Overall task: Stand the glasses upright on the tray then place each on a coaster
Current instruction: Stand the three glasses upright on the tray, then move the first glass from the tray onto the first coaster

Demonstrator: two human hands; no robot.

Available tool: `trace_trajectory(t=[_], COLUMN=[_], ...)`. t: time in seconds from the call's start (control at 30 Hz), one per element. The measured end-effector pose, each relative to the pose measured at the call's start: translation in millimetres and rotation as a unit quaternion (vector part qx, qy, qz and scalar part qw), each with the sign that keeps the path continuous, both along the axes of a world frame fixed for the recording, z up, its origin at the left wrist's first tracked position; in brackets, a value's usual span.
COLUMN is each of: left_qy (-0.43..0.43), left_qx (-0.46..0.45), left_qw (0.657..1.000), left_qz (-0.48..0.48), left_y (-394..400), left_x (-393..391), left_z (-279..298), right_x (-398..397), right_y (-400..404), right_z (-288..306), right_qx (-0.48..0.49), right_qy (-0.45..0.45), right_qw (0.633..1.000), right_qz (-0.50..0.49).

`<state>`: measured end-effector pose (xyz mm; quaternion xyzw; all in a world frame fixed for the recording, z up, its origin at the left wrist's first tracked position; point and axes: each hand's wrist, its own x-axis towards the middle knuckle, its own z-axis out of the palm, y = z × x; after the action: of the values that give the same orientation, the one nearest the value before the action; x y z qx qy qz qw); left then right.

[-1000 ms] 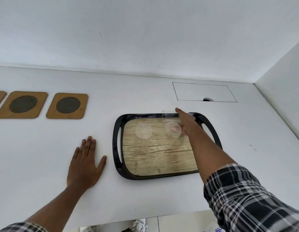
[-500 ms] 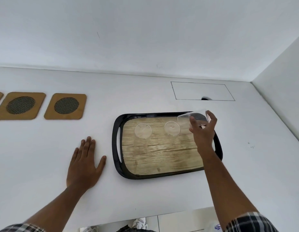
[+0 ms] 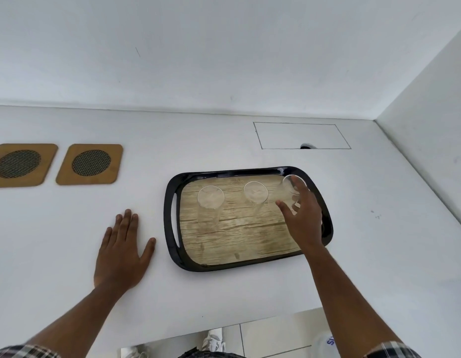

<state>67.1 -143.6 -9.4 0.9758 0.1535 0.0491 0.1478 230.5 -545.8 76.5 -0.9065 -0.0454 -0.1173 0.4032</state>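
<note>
- The right hand [image 3: 303, 218] holds the third glass [image 3: 291, 188] at the far right of the tray [image 3: 170, 220]; lower it straight, release gently.
- The left hand [image 3: 122, 250] lies flat and spread on the table [image 3: 379, 254], left of the tray.

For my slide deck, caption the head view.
Right hand grips third glass on tray beside two upright glasses; left hand flat on counter.

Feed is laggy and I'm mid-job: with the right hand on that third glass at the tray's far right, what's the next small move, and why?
Probably lower the third glass upright onto the tray and let go. The right hand grips it near the tray's right end, mouth up and tilted; the left glass and middle glass already stand. Both visible coasters are bare.
</note>
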Motion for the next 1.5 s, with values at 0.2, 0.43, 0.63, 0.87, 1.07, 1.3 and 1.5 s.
trace_trajectory(t=[0.2,0.43,0.63,0.87,1.07,1.3,1.5], left_qy=[-0.003,-0.011,-0.008,-0.008,-0.002,0.002,-0.002], left_qx=[-0.002,-0.004,-0.005,-0.006,-0.031,-0.043,-0.026], left_qw=[1.000,1.000,1.000,1.000,0.999,0.997,0.999], left_qz=[-0.005,0.002,0.003,-0.005,-0.018,-0.061,-0.034], left_y=[-8.7,0.0,4.7,3.6,-0.9,37.2,113.4], left_x=[-4.8,-9.4,-6.6,-3.1,-5.0,-24.5,-55.5], left_z=[-3.3,1.3,-1.1,-4.3,-1.1,10.0,14.7], right_x=[-5.0,-9.4,-14.4,-43.9,-73.9,-84.8,-83.7], right_y=[-12.2,-3.6,2.1,37.7,109.2,165.3,191.9], right_z=[-6.1,0.6,10.4,30.1,43.9,27.1,6.5], right_qx=[-0.033,-0.050,-0.020,0.006,0.094,0.031,0.063], right_qy=[0.010,0.001,-0.025,-0.177,-0.151,-0.080,0.015], right_qw=[0.999,0.998,0.999,0.979,0.984,0.994,0.997], right_qz=[-0.011,-0.026,-0.037,-0.100,0.023,0.067,0.030])
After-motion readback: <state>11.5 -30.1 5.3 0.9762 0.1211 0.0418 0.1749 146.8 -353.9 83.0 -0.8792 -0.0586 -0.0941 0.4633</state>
